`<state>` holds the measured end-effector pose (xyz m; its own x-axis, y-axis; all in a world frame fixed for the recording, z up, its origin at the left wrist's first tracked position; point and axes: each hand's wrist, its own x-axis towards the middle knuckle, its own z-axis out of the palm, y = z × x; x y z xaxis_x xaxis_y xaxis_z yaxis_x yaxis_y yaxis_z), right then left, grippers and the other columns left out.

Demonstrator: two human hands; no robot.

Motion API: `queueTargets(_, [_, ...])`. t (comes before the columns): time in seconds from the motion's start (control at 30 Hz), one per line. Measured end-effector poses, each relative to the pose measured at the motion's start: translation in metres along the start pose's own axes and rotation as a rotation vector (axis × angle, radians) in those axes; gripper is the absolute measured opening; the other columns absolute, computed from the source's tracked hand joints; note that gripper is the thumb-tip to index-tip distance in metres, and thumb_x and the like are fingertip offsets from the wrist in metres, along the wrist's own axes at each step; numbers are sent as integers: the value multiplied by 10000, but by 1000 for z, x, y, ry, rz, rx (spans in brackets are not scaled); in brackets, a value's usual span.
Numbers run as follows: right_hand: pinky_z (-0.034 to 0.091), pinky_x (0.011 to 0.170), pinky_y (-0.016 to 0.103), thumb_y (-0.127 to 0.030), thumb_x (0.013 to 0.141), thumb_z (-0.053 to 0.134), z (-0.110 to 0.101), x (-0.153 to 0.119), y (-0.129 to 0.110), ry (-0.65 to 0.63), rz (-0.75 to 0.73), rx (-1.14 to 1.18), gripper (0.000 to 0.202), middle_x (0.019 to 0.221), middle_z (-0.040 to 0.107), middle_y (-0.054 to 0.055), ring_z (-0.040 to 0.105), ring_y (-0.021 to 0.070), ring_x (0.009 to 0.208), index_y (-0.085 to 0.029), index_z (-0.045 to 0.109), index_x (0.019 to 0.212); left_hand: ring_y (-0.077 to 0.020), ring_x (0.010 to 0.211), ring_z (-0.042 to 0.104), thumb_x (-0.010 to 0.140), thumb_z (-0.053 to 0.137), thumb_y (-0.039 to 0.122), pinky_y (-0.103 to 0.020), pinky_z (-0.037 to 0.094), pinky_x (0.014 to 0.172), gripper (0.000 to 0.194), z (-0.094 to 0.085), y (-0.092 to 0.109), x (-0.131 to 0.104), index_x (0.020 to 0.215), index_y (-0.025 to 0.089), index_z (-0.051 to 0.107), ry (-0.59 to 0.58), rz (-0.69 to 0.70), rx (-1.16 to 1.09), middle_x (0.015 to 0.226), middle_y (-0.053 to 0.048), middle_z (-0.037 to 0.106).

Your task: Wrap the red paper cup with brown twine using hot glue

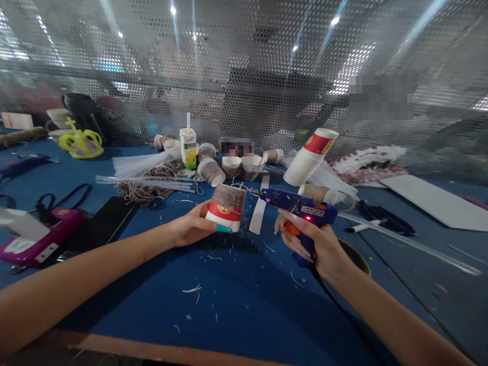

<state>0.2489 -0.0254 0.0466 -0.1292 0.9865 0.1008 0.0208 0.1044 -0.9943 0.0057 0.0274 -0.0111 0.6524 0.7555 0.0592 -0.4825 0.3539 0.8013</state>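
My left hand [194, 223] grips a red and white paper cup [224, 211], whose upper part is wrapped in grey-brown cord. The cup is held above the blue table [236, 305]. My right hand [310, 244] is closed round a blue glue gun [301, 206] with a lit red light and an orange trigger. The gun's nozzle points left and is close to the cup's right side; whether they touch is unclear. A clear glue stick [412, 241] extends from the gun's back.
Behind the cup stand a drink carton [188, 147], cord-wrapped cups [211, 172] and stacked paper cups [308, 160]. Tangled cord [147, 189] and a purple power strip [46, 236] lie left. At the right are a white board [438, 201] and dark scissors [387, 216].
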Motion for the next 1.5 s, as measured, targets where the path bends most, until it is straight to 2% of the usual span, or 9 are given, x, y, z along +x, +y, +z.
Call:
queueTargets(0.07, [282, 329, 222, -579, 675, 709, -2, 2, 0, -5, -2, 8, 415, 378, 439, -40, 356, 63, 331, -181, 633, 580, -183, 915, 671, 517, 809, 59, -306, 450, 892, 608, 1, 0, 0, 1093, 144, 633, 28, -22, -14, 986, -60, 732])
queueTargets(0.13, [372, 370, 234, -604, 653, 721, -3, 2, 1, -3, -8, -18, 428, 425, 487, -23, 417, 82, 376, -196, 630, 559, -184, 923, 673, 504, 834, 75, -300, 459, 882, 624, 2, 1, -1, 1092, 143, 637, 61, -46, -22, 994, -63, 732])
queueTargets(0.23, [542, 545, 291, -615, 573, 779, -5, 1, 5, 29, -40, -80, 421, 579, 638, 23, 600, 155, 538, -214, 652, 573, -187, 902, 677, 496, 844, 74, -307, 476, 862, 616, 4, 2, -2, 1074, 142, 642, 58, -57, -8, 970, -64, 734])
queueTargets(0.33, [595, 691, 349, -530, 589, 806, -6, -1, 9, 60, -114, -196, 321, 765, 738, 39, 700, 227, 741, -238, 680, 638, -185, 889, 679, 498, 844, 65, -312, 493, 845, 609, 7, 2, -1, 1066, 148, 637, 37, -48, 23, 958, -58, 732])
queueTargets(0.47, [604, 649, 326, -346, 726, 727, -2, -4, 5, -53, -229, -402, 96, 711, 744, 12, 709, 204, 659, -256, 696, 709, -173, 878, 675, 497, 853, 68, -302, 499, 838, 606, 9, 0, 0, 1054, 143, 626, 15, -20, 73, 954, -55, 724])
queueTargets(0.63, [568, 539, 270, -230, 762, 649, 4, -8, -5, -169, -308, -498, 127, 601, 703, 7, 676, 167, 541, -227, 636, 636, -186, 911, 668, 526, 841, 61, -330, 485, 881, 614, 9, -1, 0, 1084, 150, 599, 1, -8, 103, 977, -57, 711])
queueTargets(1.0, [506, 443, 274, -223, 746, 650, 2, -6, 1, -164, -263, -466, 138, 551, 666, 4, 640, 170, 478, -229, 620, 612, -162, 864, 666, 504, 848, 59, -304, 491, 854, 604, 12, 0, -1, 1057, 140, 618, 27, -14, 142, 953, -58, 717])
queueTargets(1.2, [486, 426, 274, -220, 738, 613, 3, -7, -2, -176, -236, -520, 160, 532, 656, 13, 623, 169, 446, -225, 591, 580, -194, 897, 668, 482, 859, 54, -366, 476, 901, 645, 11, -1, -1, 1066, 148, 603, 47, -26, 144, 966, -60, 716])
queueTargets(1.5, [477, 431, 264, -188, 745, 614, 5, -6, -2, -186, -310, -550, 170, 531, 646, 0, 596, 149, 458, -223, 592, 580, -188, 908, 664, 482, 857, 44, -362, 474, 907, 674, 8, -4, 0, 1089, 147, 583, 44, -15, 143, 1010, -65, 704])
